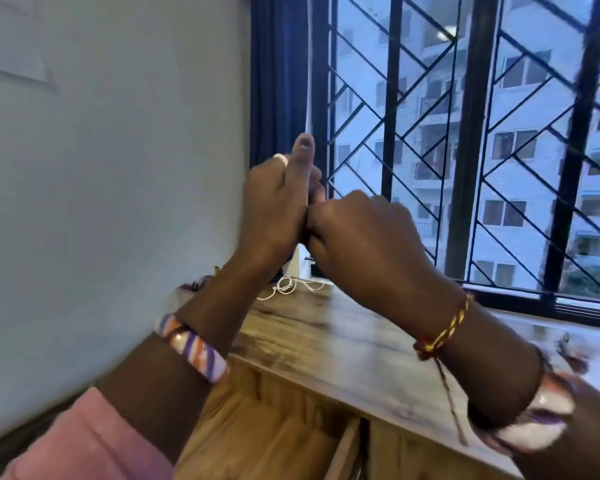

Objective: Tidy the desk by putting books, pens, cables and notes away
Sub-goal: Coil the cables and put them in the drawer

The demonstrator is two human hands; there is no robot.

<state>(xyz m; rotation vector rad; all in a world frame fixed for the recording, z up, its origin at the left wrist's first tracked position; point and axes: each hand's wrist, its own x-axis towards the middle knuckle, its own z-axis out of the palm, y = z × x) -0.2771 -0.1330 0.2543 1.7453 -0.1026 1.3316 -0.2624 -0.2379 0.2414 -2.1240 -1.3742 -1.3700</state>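
hands meet mid-air: left hand is fisted on a white cable end, thumb up; right hand is closed against it, contents hidden. below them a coiled white cable lies on the wooden desk, so cable tidying seems unfinished.

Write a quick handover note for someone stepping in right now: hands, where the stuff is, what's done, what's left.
Left hand: raised above the desk, closed, thumb up; something white pokes out of the top of the fist, too little shows to name it.
Right hand: closed, knuckles against the left hand; whether it holds anything is hidden.
White cable: loosely coiled on the desk at its far end, beside a white box mostly hidden behind the hands.
Done: the near desk looks bare.
Left: the cable still to put away; a drawer below the desktop stands slightly open.
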